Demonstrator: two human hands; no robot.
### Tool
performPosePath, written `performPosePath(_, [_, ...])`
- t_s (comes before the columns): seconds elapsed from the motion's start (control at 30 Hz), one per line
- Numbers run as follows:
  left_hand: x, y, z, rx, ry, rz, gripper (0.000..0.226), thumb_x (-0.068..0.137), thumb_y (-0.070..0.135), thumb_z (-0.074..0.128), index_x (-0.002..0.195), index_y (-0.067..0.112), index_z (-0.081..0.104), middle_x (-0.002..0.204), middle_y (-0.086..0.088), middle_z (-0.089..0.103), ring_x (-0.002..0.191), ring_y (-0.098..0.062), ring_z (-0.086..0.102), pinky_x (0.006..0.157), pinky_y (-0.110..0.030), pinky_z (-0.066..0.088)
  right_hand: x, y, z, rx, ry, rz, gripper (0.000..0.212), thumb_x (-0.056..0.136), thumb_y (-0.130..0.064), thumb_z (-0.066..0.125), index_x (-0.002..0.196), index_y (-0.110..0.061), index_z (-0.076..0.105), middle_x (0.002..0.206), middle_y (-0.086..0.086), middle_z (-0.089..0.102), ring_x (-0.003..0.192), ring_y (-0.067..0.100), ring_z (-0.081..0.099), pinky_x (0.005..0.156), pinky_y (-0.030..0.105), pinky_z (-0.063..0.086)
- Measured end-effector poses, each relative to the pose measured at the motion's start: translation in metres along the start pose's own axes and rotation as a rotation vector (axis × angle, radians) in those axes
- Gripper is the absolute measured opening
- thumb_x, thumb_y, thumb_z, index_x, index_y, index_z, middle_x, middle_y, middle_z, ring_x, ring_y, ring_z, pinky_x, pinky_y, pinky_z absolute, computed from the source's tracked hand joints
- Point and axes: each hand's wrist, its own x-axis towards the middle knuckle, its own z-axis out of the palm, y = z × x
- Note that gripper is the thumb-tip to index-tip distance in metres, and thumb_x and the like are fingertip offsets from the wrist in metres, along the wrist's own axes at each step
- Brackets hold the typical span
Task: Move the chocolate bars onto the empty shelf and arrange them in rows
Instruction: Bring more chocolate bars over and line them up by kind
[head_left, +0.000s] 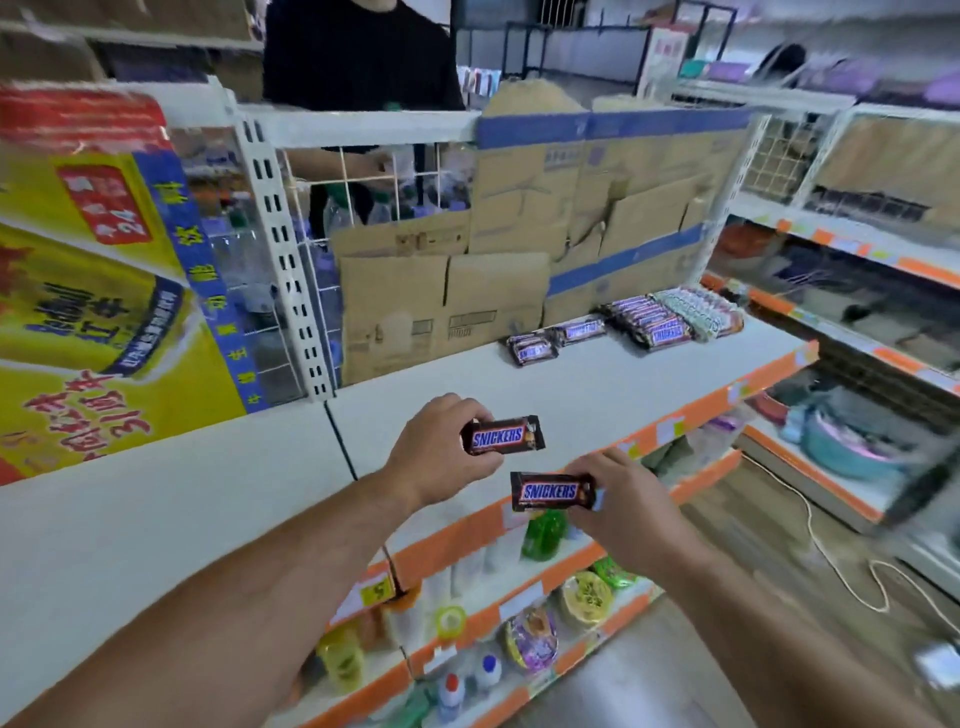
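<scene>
My left hand (436, 457) pinches one brown Snickers bar (503, 435) by its left end, just above the white top shelf (597, 395). My right hand (628, 499) grips a second Snickers bar (550, 491) by its right end, over the shelf's orange front edge. Farther back on the shelf lie two separate bars (531, 349) (579, 329), and a tight row of several bars (652, 322) sits to their right, with pale-wrapped bars (701, 309) at the far right end.
Cardboard boxes (447, 296) line the back of the shelf. A yellow drink carton (98, 291) stands at the left. A person in black (358, 57) stands behind the rack. Lower shelves (519, 618) hold bottles and packets. A white cable (831, 561) lies on the floor.
</scene>
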Motion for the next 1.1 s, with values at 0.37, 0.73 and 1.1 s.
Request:
performPosePath(0.37, [0.157,-0.034,0.068,-0.011,0.001,-0.017,0.040,0.068,0.041,0.074,0.105,0.028,0.067,0.094,0.010,0.053,0.096,-0.012,0.050,0.082,-0.029,0.044,0.131,0.073,-0.024,-0.064,-0.001,0.059,0.036,0.073,-0.019,0.073,0.105,-0.031,0.064,0.101,-0.012,0.056,0.083,0.007,0.054,0.072,0.026,0.044])
performPosePath(0.73, [0.232,-0.044,0.125,0.127,0.095,-0.099,0.045,0.073,0.041,0.076,0.114,0.024,0.067,0.111,0.006,0.055,0.107,-0.015,0.043,0.095,-0.032,0.039,0.231,0.147,-0.029,-0.078,-0.110,-0.070,0.034,0.069,-0.027,0.071,0.101,-0.033,0.064,0.095,-0.015,0.054,0.085,0.007,0.056,0.075,0.027,0.047])
performPosePath(1.1, [0.230,-0.023,0.150,0.167,0.223,-0.325,0.047,0.078,0.031,0.067,0.124,0.022,0.063,0.126,0.009,0.056,0.118,-0.007,0.044,0.105,-0.023,0.035,0.280,0.201,-0.026,0.089,-0.180,-0.320,0.028,0.064,-0.038,0.066,0.091,-0.034,0.064,0.087,-0.021,0.056,0.083,-0.003,0.053,0.072,0.007,0.038])
